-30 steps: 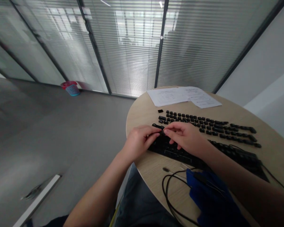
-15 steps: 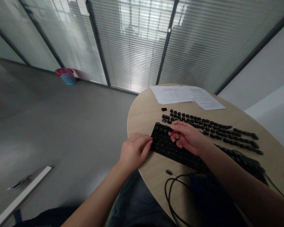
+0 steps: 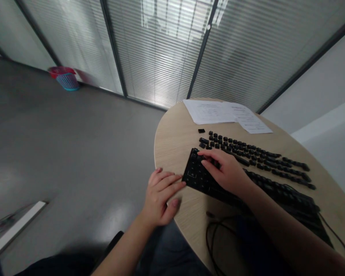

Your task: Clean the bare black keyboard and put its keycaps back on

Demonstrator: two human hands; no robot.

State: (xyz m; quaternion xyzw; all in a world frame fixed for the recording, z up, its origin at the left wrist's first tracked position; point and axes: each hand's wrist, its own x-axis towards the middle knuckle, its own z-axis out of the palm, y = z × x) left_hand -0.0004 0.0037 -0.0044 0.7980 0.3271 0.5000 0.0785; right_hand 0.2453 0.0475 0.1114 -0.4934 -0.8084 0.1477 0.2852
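A black keyboard (image 3: 193, 174) lies near the left edge of the round wooden table, with part of its face covered by my right hand. My left hand (image 3: 161, 195) is open at its left end. Two of its fingertips touch the keyboard's side, and the thumb is held apart. My right hand (image 3: 225, 168) rests over the upper left keys, index finger stretched onto a key near the corner and thumb a little apart below it. No held object shows in it. Behind the keyboard, loose black keycaps (image 3: 251, 148) lie in several rows.
Printed paper sheets (image 3: 212, 111) lie at the table's far side. A single keycap (image 3: 201, 130) sits apart from the rows. A black cable (image 3: 209, 245) coils at the front edge. On the floor by the blinds stands a pink and blue basket (image 3: 67, 80).
My right hand has turned palm down and moved slightly left onto the keyboard's corner keys. My left hand's fingers have spread from a closer grip at the keyboard's edge. The view has shifted slightly.
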